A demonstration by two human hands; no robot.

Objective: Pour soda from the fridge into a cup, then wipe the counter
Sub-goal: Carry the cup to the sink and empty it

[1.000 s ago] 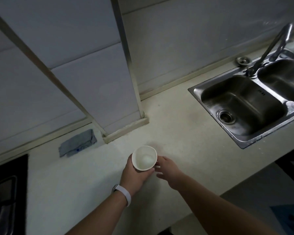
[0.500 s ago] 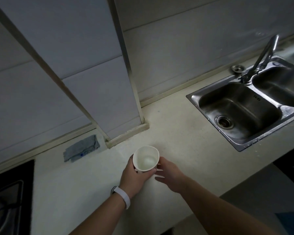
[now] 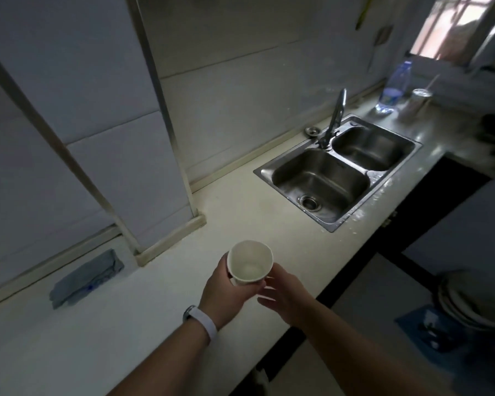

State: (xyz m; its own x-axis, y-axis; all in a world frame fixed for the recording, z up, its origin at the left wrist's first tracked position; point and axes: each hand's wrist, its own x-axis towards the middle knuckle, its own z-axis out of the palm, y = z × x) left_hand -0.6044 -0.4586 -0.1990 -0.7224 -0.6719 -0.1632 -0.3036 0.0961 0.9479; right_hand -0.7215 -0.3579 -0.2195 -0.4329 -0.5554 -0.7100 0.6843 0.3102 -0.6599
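From the folded grey cloth (image 3: 87, 278) on the counter (image 3: 69, 338), I see my left hand (image 3: 226, 292) wrapped around the empty white cup (image 3: 250, 262) above the counter, my right hand (image 3: 283, 295) open, fingertips at its base, 2-basin sink (image 3: 337, 170) beyond.

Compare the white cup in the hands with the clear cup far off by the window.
The white cup is opaque; the clear cup is see-through. The white cup is tilted and held by the left hand, with the right hand beside it; the clear cup stands on the counter, next to a plastic bottle. The white cup looks empty; a straw-like stick seems to rise from the clear cup. Both are open-topped.
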